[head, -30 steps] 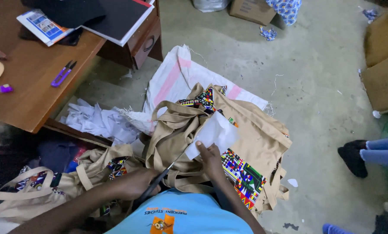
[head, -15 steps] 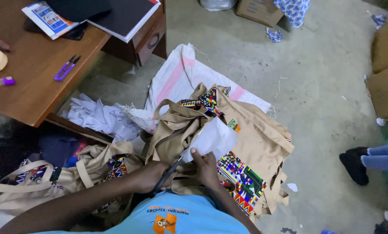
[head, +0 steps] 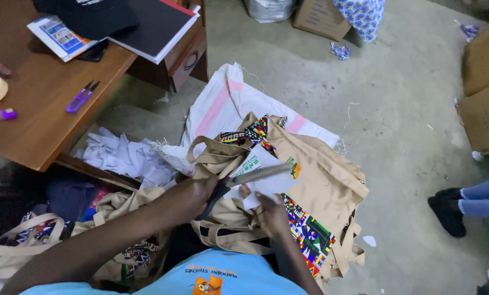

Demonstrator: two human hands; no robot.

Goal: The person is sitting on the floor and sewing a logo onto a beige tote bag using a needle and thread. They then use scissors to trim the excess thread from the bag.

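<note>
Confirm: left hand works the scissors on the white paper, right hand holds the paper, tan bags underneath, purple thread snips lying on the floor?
Not quite. The purple thread snips lie on the wooden desk, not the floor, as the head view shows. The rest stands: left hand works the scissors on the white paper, right hand holds it, tan bags underneath.

Pile of tan cloth tote bags w/ patterned panels (head: 321, 191) is laid on a white woven sack w/ pink stripes (head: 222, 106), spread on the concrete floor (head: 397, 109). Long-bladed scissors (head: 250, 177) & white paper piece (head: 269, 183) are held above the pile. Brown wooden desk (head: 36, 98) is set to the left, w/ purple thread snips (head: 80, 97) on it; white paper scraps (head: 121, 155) are heaped beneath.
</note>
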